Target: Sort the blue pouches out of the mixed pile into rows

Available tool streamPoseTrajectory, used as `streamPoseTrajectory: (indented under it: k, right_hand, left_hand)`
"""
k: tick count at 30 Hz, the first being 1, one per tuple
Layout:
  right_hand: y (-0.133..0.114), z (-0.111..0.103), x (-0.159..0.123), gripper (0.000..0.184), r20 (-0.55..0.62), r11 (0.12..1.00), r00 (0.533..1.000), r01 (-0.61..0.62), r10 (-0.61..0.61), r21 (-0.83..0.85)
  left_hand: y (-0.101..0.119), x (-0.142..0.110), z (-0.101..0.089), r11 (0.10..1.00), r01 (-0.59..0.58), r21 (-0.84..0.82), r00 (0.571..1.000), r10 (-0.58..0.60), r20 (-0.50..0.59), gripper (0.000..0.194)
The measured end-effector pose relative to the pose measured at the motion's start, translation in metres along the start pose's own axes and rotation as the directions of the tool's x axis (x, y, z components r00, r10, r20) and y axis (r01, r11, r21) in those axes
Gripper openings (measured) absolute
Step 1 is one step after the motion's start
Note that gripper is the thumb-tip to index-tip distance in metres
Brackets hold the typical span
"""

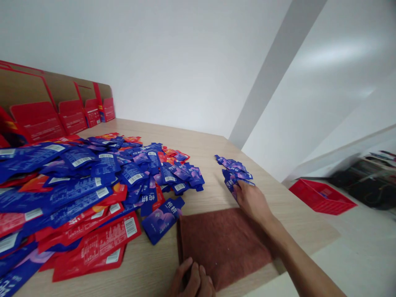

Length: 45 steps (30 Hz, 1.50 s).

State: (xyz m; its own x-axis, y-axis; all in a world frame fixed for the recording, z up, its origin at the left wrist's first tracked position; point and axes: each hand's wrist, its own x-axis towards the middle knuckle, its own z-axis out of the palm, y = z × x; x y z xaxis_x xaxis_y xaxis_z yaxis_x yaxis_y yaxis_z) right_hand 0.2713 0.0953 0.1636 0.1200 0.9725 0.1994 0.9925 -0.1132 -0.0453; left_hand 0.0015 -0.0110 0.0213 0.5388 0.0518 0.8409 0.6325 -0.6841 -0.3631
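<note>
My right hand (251,201) reaches across the wooden table (210,144) to a small heap of blue sachets (235,170), its fingers resting on the nearest ones. Whether it grips any sachet is hidden by the hand's back. My left hand (192,281) lies at the table's near edge, fingers curled and pressed on the corner of a dark red cloth (224,243). A big pile of blue and red sachets (83,189) spreads over the table's left half.
Folded red and brown cartons (62,107) stand in a row at the back left against the wall. A red plastic basket (321,197) sits on the floor to the right, beyond the table's edge. White walls close the far side.
</note>
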Motion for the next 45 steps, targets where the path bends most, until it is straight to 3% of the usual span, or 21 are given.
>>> streamPoseTrajectory:
  k: [2, 4, 5, 6, 8, 10, 13, 15, 18, 23, 27, 31, 36, 38, 40, 43, 45]
  right_hand:
    - [-0.020, -0.004, -0.027, 0.037, 0.003, 0.948, 0.997, 0.073, -0.078, 0.309]
    - [-0.042, -0.002, -0.059, 0.039, 0.042, 0.772, 0.980, 0.126, -0.194, 0.623]
    - [-0.051, 0.002, -0.075, 0.042, 0.050, 0.706, 0.968, 0.144, -0.246, 0.693]
    - [-0.060, 0.006, -0.089, 0.046, 0.040, 0.698, 0.958, 0.179, -0.285, 0.693]
    - [-0.073, 0.016, -0.110, 0.053, -0.038, 0.769, 0.936, 0.311, -0.350, 0.559]
    - [-0.080, 0.025, -0.121, 0.057, -0.106, 0.797, 0.880, 0.465, -0.462, 0.385]
    - [-0.083, 0.034, -0.123, 0.054, -0.055, 0.703, 0.742, 0.654, -0.668, 0.279]
    - [-0.076, 0.040, -0.121, 0.053, -0.023, 0.662, 0.691, 0.700, -0.722, 0.267]
    - [-0.048, 0.051, -0.116, 0.054, -0.041, 0.702, 0.731, 0.668, -0.681, 0.247]
    - [0.035, 0.062, -0.092, 0.049, -0.075, 0.844, 0.852, 0.523, -0.518, 0.121]
    - [0.073, 0.059, -0.081, 0.045, -0.085, 0.922, 0.922, 0.384, -0.379, 0.046]
    - [0.066, 0.051, -0.090, 0.053, -0.094, 0.955, 0.953, 0.294, -0.288, 0.050]
    - [0.057, 0.023, -0.092, 0.068, 0.118, 0.996, 0.991, 0.070, -0.063, -0.055]
    - [0.050, 0.010, -0.090, 0.071, 0.084, 1.000, 0.996, 0.026, -0.026, -0.008]
    - [0.033, 0.001, -0.092, 0.063, -0.023, 0.984, 0.998, 0.058, -0.055, 0.168]
    - [-0.007, 0.002, -0.101, 0.056, -0.107, 0.862, 0.979, 0.203, -0.173, 0.465]
    - [-0.036, 0.009, -0.110, 0.053, -0.121, 0.804, 0.953, 0.301, -0.280, 0.514]
  left_hand:
    - [-0.005, 0.010, -0.007, 1.000, 0.007, -0.014, 1.000, -0.007, -0.006, 0.033]
    - [-0.009, 0.017, -0.014, 0.999, 0.013, -0.031, 1.000, -0.013, 0.008, 0.034]
    - [-0.011, 0.019, -0.017, 0.999, 0.004, -0.039, 1.000, -0.003, 0.031, 0.033]
    - [-0.012, 0.020, -0.020, 0.999, -0.010, -0.043, 0.999, 0.013, 0.053, 0.032]
    - [-0.013, 0.021, -0.023, 0.999, -0.028, -0.035, 0.997, 0.030, 0.072, 0.030]
    - [-0.012, 0.021, -0.022, 0.999, -0.020, -0.030, 0.997, 0.022, 0.079, 0.030]
    - [-0.007, 0.020, -0.017, 0.999, 0.017, -0.036, 0.998, -0.015, 0.057, 0.032]
    - [-0.005, 0.018, -0.013, 0.999, 0.042, -0.032, 0.999, -0.041, 0.013, 0.034]
    - [-0.005, 0.012, -0.010, 0.999, 0.040, -0.023, 0.999, -0.041, -0.021, 0.033]
    - [-0.005, -0.001, -0.009, 0.998, -0.055, -0.013, 0.993, 0.056, 0.100, 0.008]
    - [-0.004, 0.001, -0.007, 1.000, -0.013, 0.003, 1.000, 0.013, 0.025, 0.013]
    - [-0.005, 0.010, -0.007, 0.999, 0.014, -0.030, 1.000, -0.014, -0.002, 0.029]
    - [-0.005, 0.014, -0.009, 0.999, 0.030, -0.034, 0.999, -0.031, -0.033, 0.037]
    - [-0.006, 0.015, -0.010, 1.000, 0.012, -0.026, 1.000, -0.012, 0.001, 0.032]
    - [-0.007, 0.015, -0.012, 1.000, 0.010, -0.017, 1.000, -0.010, 0.004, 0.027]
    - [-0.006, 0.015, -0.012, 0.999, 0.013, -0.030, 1.000, -0.013, 0.004, 0.025]
    - [-0.003, 0.012, -0.010, 0.999, 0.025, -0.024, 1.000, -0.025, -0.016, 0.025]
